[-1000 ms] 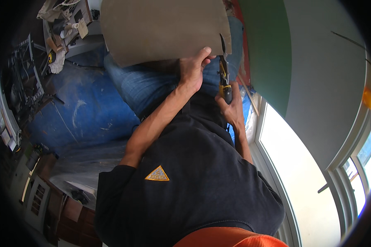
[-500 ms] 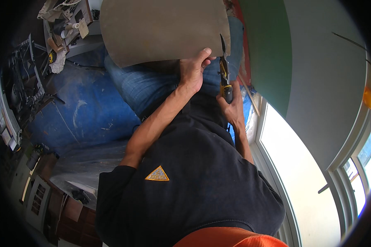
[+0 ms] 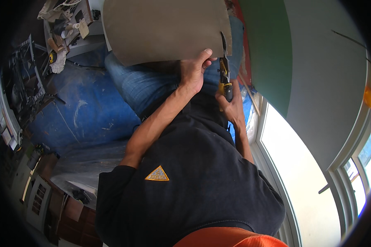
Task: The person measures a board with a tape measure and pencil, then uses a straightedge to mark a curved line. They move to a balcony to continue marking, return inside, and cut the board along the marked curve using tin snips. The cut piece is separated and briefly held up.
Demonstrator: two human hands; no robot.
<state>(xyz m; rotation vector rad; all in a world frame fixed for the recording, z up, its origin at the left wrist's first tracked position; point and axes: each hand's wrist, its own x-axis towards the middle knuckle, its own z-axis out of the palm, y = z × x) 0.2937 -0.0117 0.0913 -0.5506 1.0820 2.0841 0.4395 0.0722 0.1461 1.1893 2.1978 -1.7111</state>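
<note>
A large tan-grey flat sheet [image 3: 165,29] lies over my lap, above my blue jeans [image 3: 148,82]. My left hand [image 3: 193,70] grips its near edge, thumb on top. Just to the right, my right hand [image 3: 231,103] is closed around the yellow-and-black handles of a pair of snips [image 3: 224,72]. The dark blades point away from me and sit in the sheet's right edge, close to my left thumb. My black shirt fills the lower middle of the view.
A blue tarp [image 3: 78,115] covers the floor at left. A cluttered work surface with tools and scraps [image 3: 66,24] is at the upper left, dark racks [image 3: 20,82] beside it. A green panel [image 3: 268,49] and bright windows [image 3: 301,173] stand at right.
My right hand has shifted slightly toward my body with the snips' handles. My left hand keeps its hold on the sheet's edge.
</note>
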